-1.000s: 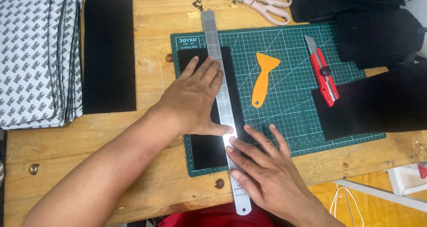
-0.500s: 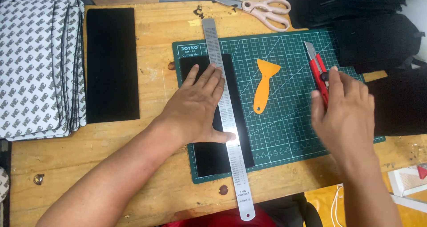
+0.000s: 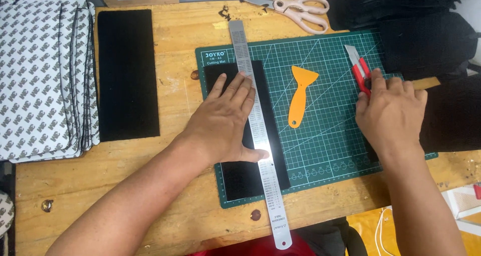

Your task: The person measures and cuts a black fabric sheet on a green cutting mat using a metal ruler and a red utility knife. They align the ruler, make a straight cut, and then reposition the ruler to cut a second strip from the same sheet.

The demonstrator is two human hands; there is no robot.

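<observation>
My left hand (image 3: 225, 120) lies flat, fingers spread, pressing a long steel ruler (image 3: 256, 130) onto a black strip (image 3: 245, 176) that rests on the green cutting mat (image 3: 330, 135). The ruler runs lengthwise down the strip and sticks out past the mat's near edge. My right hand (image 3: 391, 113) is at the mat's right side, its fingers curled over the handle of a red utility knife (image 3: 359, 69); the knife's blade end points away from me and still lies on the mat.
An orange plastic scraper (image 3: 299, 95) lies mid-mat. Pink-handled scissors (image 3: 295, 8) sit at the back of the wooden table. A second black strip (image 3: 128, 75) and a stack of patterned white sheets (image 3: 40, 80) lie left; black fabric piles (image 3: 436, 40) lie right.
My right hand left the ruler's near end, swung right across the mat and settled on the red knife. My left hand stayed pressed on the ruler.
</observation>
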